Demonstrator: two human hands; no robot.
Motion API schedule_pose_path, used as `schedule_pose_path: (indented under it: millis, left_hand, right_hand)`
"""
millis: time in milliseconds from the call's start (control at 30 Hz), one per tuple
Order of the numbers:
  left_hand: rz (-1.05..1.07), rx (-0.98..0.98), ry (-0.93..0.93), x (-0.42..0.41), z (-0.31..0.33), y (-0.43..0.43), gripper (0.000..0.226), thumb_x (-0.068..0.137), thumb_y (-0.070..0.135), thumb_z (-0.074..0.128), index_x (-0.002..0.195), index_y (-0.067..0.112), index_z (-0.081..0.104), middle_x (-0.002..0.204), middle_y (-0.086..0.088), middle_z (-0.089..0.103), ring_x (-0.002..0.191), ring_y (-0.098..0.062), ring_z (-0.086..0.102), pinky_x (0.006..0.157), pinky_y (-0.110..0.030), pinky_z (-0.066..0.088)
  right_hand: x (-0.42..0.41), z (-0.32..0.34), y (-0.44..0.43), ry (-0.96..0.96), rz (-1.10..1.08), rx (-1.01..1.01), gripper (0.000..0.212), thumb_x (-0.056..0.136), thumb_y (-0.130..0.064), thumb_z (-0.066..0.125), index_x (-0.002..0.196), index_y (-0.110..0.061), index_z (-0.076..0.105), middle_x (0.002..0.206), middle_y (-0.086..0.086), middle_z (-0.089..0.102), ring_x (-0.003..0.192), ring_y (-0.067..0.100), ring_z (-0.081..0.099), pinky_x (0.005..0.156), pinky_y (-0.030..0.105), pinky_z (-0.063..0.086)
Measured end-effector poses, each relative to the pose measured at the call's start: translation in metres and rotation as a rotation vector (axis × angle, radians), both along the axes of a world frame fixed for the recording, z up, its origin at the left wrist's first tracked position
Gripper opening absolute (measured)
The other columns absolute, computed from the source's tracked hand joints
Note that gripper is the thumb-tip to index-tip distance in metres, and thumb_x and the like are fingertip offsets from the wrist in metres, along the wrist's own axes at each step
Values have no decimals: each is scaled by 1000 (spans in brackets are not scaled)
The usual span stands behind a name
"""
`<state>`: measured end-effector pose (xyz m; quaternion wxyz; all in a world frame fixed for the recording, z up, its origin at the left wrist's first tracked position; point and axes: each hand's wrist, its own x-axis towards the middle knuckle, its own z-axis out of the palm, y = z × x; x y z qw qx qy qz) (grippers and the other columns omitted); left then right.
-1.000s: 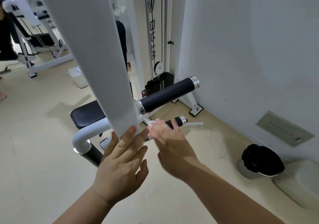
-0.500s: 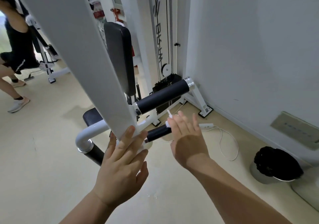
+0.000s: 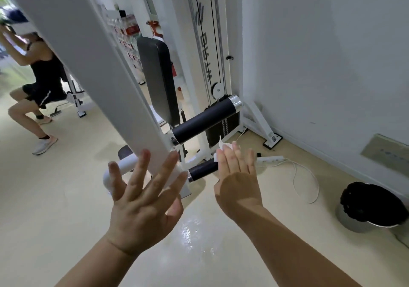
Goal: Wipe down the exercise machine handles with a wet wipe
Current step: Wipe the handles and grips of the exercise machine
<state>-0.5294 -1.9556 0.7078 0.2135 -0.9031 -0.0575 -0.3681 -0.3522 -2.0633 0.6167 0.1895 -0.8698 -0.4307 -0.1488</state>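
Left hand (image 3: 143,207) released, fingers spread flat on the white beam (image 3: 110,87). Right hand (image 3: 238,180) has straight fingers pressing the wipe (image 3: 222,146) on the far end of the short black handle (image 3: 203,169), below the padded roller (image 3: 203,120). Thumb hidden. Bin (image 3: 371,207) sits by the wall, right.

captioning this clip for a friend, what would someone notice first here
A white slanted post cuts across the left, with the left hand spread open at its lower end. Beside it, the right hand presses a wet wipe onto the end of the small black handle, below a thicker black roller.
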Motion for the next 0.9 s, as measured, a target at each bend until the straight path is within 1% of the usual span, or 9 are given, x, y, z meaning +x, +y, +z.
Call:
schedule_pose_path:
  millis: [167, 233, 333, 400, 467, 600, 700, 800, 900]
  left_hand:
    - [-148, -4, 120, 2, 3, 20, 33, 81, 27, 69, 112, 20, 78, 159, -4, 41, 158, -25, 10, 122, -64, -2]
    - [-217, -13, 206, 2, 9, 33, 29, 88, 26, 59, 108, 18, 79, 153, -2, 45, 158, -23, 10, 121, -66, -3]
    - [-299, -6, 301, 0, 11, 50, 34, 92, 29, 48, 100, 20, 79, 142, -3, 62, 158, -23, 6, 120, -68, -7]
    - [-358, 5, 327, -1, 11, 59, 32, 92, 31, 50, 99, 20, 79, 133, -3, 69, 157, -26, 15, 118, -73, -4]
    - [-426, 16, 303, -1, 11, 65, 24, 89, 31, 59, 94, 19, 80, 123, -2, 74, 149, -30, 37, 113, -79, 3]
    - [-541, 22, 249, 4, 14, 73, 15, 80, 26, 75, 90, 16, 81, 111, -1, 78, 129, -35, 59, 103, -84, 19]
    - [-579, 34, 238, 7, 16, 81, 16, 77, 25, 78, 89, 15, 81, 102, 0, 79, 120, -36, 66, 97, -83, 25]
    - [-593, 49, 216, 12, 14, 87, 12, 74, 20, 76, 82, 13, 81, 92, 1, 79, 112, -36, 70, 96, -83, 26]
    - [-605, 32, 217, 17, 12, 92, 9, 75, 18, 74, 79, 13, 81, 88, 1, 79, 111, -34, 71, 95, -84, 26]
  right_hand:
    - [-49, -3, 9, -46, 207, 66, 69, 85, -17, 50, 152, -8, 37, 158, 12, 39, 154, 35, 24, 124, 59, 19]
    - [-57, -6, 14, 21, 146, 129, 63, 89, -15, 40, 152, -7, 40, 160, 12, 38, 155, 34, 20, 122, 60, 24]
    - [-75, -13, 25, 189, 23, 316, 63, 92, -13, 33, 154, 1, 33, 167, 19, 18, 157, 37, 7, 121, 61, 25]
    - [-95, -22, 40, 281, -28, 428, 61, 99, -16, 28, 156, 5, 19, 168, 24, 6, 157, 39, 0, 123, 60, 22]
    - [-111, -32, 59, 394, -95, 504, 61, 107, -31, 20, 157, 3, 10, 168, 23, 4, 158, 35, -2, 122, 57, 27]
    - [-109, -35, 86, 466, -59, 668, 75, 106, -25, 51, 156, 8, 6, 166, 26, -4, 157, 38, -6, 125, 54, 22]
    - [-78, -10, 85, 635, -101, 776, 72, 105, -39, 36, 159, -6, 2, 167, 10, -18, 155, 19, -17, 127, 48, 16]
    - [-40, 7, 86, 813, -208, 873, 82, 84, -17, 41, 158, -6, 8, 170, 4, -6, 158, 17, -7, 128, 44, 13]
    - [-42, 0, 98, 804, -197, 891, 80, 81, -30, 37, 155, -8, 16, 166, 10, 9, 154, 27, 12, 127, 46, 20]
